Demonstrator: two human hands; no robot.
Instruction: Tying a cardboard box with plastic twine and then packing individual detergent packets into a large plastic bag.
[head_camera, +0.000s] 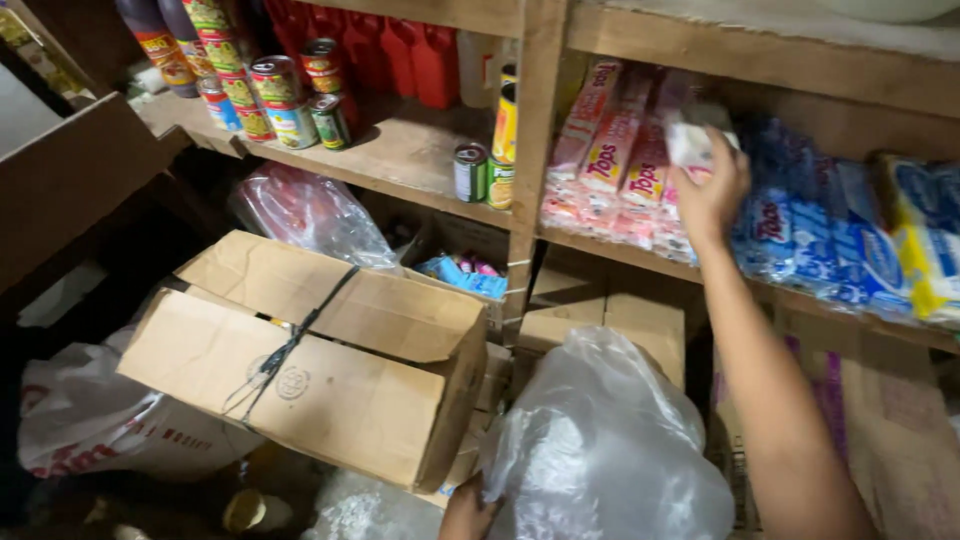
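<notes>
I'm looking at a wooden shelf (420, 150) carrying stacked tin cans (285, 100) and red jugs (415, 60) on its left bay. Right bay is holding pink packets (610, 150), blue packets (800, 220) and a yellow-blue pack (925, 250). Floor below is carrying a strapped cardboard box (330, 360) and plastic bags (600, 450) (partly dark).

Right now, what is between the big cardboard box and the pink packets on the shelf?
In the head view, a wooden shelf post stands between the cardboard box and the pink packets, with two small cans beside it.
</notes>
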